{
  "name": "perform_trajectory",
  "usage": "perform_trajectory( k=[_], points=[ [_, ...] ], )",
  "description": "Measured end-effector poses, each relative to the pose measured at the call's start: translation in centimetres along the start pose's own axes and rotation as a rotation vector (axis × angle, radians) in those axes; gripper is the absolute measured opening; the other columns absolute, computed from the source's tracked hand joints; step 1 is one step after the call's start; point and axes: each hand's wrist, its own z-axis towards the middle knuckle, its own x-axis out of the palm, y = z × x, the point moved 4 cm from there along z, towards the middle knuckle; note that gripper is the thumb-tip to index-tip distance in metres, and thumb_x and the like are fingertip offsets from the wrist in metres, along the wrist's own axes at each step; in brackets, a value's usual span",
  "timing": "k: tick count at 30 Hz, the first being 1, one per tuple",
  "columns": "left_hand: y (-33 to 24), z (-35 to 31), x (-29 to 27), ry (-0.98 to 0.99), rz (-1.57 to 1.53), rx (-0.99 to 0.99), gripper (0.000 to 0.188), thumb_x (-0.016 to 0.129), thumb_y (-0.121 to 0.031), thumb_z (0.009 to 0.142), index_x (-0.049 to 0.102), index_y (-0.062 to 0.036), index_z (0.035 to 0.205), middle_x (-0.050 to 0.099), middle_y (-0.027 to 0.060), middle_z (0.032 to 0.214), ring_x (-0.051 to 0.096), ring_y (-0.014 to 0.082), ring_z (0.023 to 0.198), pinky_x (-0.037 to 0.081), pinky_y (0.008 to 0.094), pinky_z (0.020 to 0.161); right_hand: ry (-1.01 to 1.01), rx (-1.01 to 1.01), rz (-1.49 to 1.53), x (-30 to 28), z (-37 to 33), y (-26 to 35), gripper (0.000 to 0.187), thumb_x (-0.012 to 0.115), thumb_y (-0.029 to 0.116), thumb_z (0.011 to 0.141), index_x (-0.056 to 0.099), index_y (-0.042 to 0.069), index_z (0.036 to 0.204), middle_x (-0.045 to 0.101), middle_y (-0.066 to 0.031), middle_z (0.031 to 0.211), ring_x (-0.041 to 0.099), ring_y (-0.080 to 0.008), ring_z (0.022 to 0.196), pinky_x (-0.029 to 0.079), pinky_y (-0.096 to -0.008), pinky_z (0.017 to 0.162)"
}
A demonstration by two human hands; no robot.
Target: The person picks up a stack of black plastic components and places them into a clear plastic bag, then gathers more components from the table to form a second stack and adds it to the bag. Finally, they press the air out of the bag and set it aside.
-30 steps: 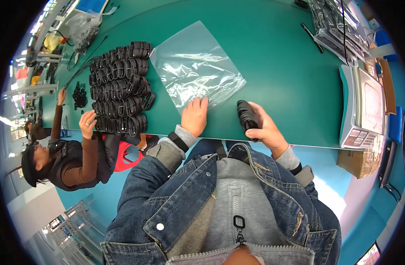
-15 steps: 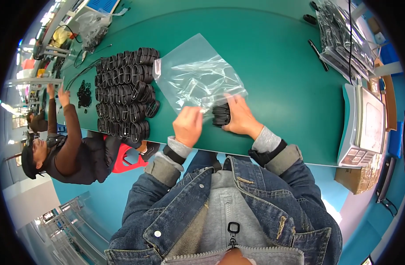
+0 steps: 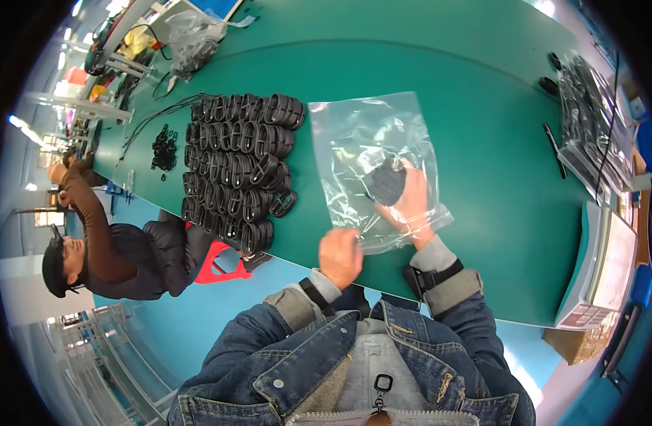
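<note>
A clear plastic bag (image 3: pixel 340 153) lies on the green table in front of me. My right hand (image 3: pixel 413 202) is inside the bag, its fingers closed round a stack of black coiled cables (image 3: pixel 387 184). Through the film both the stack and the fingers show. At the bag's near left corner, by its mouth, my left hand (image 3: pixel 341 257) is closed on the edge of the plastic. To the left stand rows of black coiled cable bundles (image 3: pixel 234 160), packed close together.
Small black parts (image 3: pixel 165 149) lie in a heap left of the rows, near loose cables (image 3: pixel 155 113). Filled clear bags (image 3: pixel 589 135) are stacked at the right, beside a black marker (image 3: pixel 555 150) and a white machine (image 3: pixel 599 266). A co-worker (image 3: pixel 127 255) sits at the left.
My right hand has gone into the bag with the stack of cables. My left hand keeps the bag's edge, and the view has shifted, so the table sits lower and further right.
</note>
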Motion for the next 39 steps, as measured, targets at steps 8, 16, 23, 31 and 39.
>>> perform_trajectory(
  k=[8, 16, 23, 31, 39],
  points=[
    [4.2, -3.9, 1.5, 0.208, -0.344, -0.597, 0.028, 0.06, -0.011, 0.079, 0.047, -0.0008, 0.101, 0.055, 0.0134, 0.065, 0.055, 0.0304, 0.055, 0.044, 0.0378, 0.051, -0.072, 0.202, -0.069, 1.2, 0.2, 1.3, 0.094, 0.081, 0.022, 0.053, 0.032, 0.002, 0.13, 0.046, -0.0197, 0.107, 0.043, -0.0358, 0.103, 0.039, -0.0419, 0.088],
    [-1.1, -4.1, 2.2, 0.461, -0.396, -0.224, 0.028, 0.06, -0.006, 0.074, 0.049, -0.0035, 0.1, 0.056, 0.0154, 0.065, 0.058, 0.0334, 0.057, 0.045, 0.0394, 0.05, 0.015, 0.063, -0.079, 4.7, 3.3, 4.3, 0.092, 0.08, 0.022, 0.054, 0.032, 0.001, 0.129, 0.043, -0.0227, 0.109, 0.042, -0.0384, 0.103, 0.036, -0.0424, 0.091],
    [-0.9, -3.9, 0.9, 0.702, -0.252, -0.171, 0.034, 0.062, -0.008, 0.07, 0.051, -0.0046, 0.103, 0.056, 0.0139, 0.069, 0.056, 0.0313, 0.057, 0.044, 0.0407, 0.052, -0.059, 0.086, -0.306, 3.7, 4.0, 1.4, 0.091, 0.08, 0.022, 0.055, 0.031, -0.003, 0.128, 0.044, -0.0242, 0.109, 0.042, -0.0396, 0.103, 0.036, -0.0438, 0.091],
    [-4.5, 4.3, 0.5, 0.27, -0.14, 0.186, 0.048, 0.06, -0.007, 0.069, 0.049, -0.0008, 0.116, 0.051, 0.0119, 0.083, 0.053, 0.0262, 0.063, 0.044, 0.0368, 0.057, -0.069, 0.054, -0.275, 3.9, 3.3, 1.7, 0.09, 0.077, 0.02, 0.056, 0.031, -0.004, 0.129, 0.043, -0.0252, 0.11, 0.042, -0.0403, 0.103, 0.037, -0.0452, 0.09],
    [-6.6, 3.4, 2.7, 0.415, -0.433, 0.232, 0.048, 0.057, -0.001, 0.073, 0.047, 0.0016, 0.12, 0.049, 0.0115, 0.076, 0.053, 0.0261, 0.059, 0.045, 0.0354, 0.053, 0.071, -0.04, -0.18, 3.5, 3.8, 1.8, 0.09, 0.077, 0.022, 0.059, 0.029, -0.003, 0.13, 0.041, -0.0247, 0.116, 0.041, -0.0411, 0.108, 0.038, -0.0448, 0.091]
  ],
)
